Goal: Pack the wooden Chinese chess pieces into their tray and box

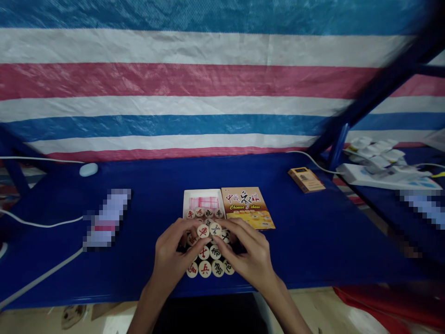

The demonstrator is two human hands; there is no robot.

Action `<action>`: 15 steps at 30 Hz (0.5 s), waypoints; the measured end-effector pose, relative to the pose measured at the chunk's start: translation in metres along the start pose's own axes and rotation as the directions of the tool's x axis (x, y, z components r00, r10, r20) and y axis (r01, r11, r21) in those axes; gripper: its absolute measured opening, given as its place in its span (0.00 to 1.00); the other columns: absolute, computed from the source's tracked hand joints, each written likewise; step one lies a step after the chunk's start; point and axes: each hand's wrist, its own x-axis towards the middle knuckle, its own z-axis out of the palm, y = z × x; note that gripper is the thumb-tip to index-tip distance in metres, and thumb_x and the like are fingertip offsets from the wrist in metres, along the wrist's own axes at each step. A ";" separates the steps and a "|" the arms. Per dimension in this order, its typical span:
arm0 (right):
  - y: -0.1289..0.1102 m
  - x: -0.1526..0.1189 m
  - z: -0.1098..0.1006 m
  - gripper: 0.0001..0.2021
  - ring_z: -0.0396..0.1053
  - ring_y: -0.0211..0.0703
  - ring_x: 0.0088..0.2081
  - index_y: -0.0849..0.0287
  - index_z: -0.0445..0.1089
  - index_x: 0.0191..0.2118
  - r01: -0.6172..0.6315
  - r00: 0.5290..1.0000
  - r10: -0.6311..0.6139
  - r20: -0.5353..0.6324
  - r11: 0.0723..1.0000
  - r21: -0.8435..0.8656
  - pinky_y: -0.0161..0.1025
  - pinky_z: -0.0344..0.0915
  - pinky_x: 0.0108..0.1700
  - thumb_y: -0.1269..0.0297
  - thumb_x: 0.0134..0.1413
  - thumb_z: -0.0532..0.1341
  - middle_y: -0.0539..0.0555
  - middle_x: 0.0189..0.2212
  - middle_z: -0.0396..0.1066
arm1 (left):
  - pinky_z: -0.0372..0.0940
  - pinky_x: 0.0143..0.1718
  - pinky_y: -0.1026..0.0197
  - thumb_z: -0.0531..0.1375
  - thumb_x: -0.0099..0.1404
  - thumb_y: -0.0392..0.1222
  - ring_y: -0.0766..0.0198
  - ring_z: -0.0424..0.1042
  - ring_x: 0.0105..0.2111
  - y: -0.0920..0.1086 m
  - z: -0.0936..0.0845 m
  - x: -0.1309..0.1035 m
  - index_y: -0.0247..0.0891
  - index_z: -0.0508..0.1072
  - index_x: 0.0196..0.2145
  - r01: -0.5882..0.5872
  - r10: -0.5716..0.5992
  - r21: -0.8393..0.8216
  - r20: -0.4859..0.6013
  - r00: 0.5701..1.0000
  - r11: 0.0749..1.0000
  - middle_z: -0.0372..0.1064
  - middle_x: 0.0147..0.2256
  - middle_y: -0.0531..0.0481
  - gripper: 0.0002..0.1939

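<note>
Striped sheeting [174, 79] backed a blue table [146, 266], on which we listed: one white box [203, 192], far end uppermost in view; one printed chess cover [248, 221], just right of it; round game pieces [205, 269], in rows nearer us; one red-marked piece [203, 231], pinched by thumb and fingers of our left hand [174, 248]; one dark-marked piece [215, 229], pinched likewise in our right hand [252, 250], both side by side above the rows; one small packet [306, 180], farther right.
</note>
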 end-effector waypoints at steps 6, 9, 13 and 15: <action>0.001 0.000 0.000 0.21 0.75 0.44 0.41 0.48 0.70 0.57 0.002 1.000 -0.002 -0.001 1.000 0.012 0.44 0.75 0.43 0.70 0.59 0.65 0.52 0.43 0.77 | 0.66 0.31 0.63 0.65 0.68 0.40 0.69 0.67 0.27 0.000 -0.001 -0.002 0.47 0.75 0.52 0.009 -0.008 -0.007 0.042 0.999 1.000 0.71 0.32 0.55 0.15; 0.002 0.000 0.000 0.21 0.75 0.44 0.41 0.48 0.70 0.57 -0.015 1.000 0.015 -0.008 1.000 0.015 0.44 0.75 0.43 0.70 0.59 0.65 0.52 0.43 0.77 | 0.67 0.31 0.63 0.64 0.68 0.37 0.69 0.67 0.27 0.002 -0.002 -0.002 0.48 0.74 0.53 -0.011 0.011 -0.017 0.042 0.999 1.000 0.71 0.32 0.55 0.17; 0.001 -0.001 0.000 0.21 0.75 0.44 0.42 0.48 0.70 0.57 -0.013 1.000 0.013 -0.016 1.000 0.002 0.44 0.75 0.44 0.70 0.59 0.65 0.52 0.45 0.76 | 0.66 0.30 0.64 0.63 0.68 0.36 0.69 0.67 0.27 0.001 -0.001 -0.003 0.48 0.74 0.54 -0.007 0.009 -0.032 0.040 0.999 0.999 0.71 0.31 0.56 0.17; 0.001 -0.001 0.000 0.21 0.75 0.45 0.44 0.48 0.70 0.57 0.000 1.000 0.000 -0.005 1.000 -0.004 0.44 0.75 0.46 0.70 0.59 0.65 0.52 0.46 0.77 | 0.66 0.30 0.64 0.63 0.68 0.36 0.70 0.67 0.26 -0.001 -0.001 -0.003 0.47 0.74 0.52 0.012 -0.011 -0.035 0.027 1.000 0.999 0.71 0.31 0.56 0.15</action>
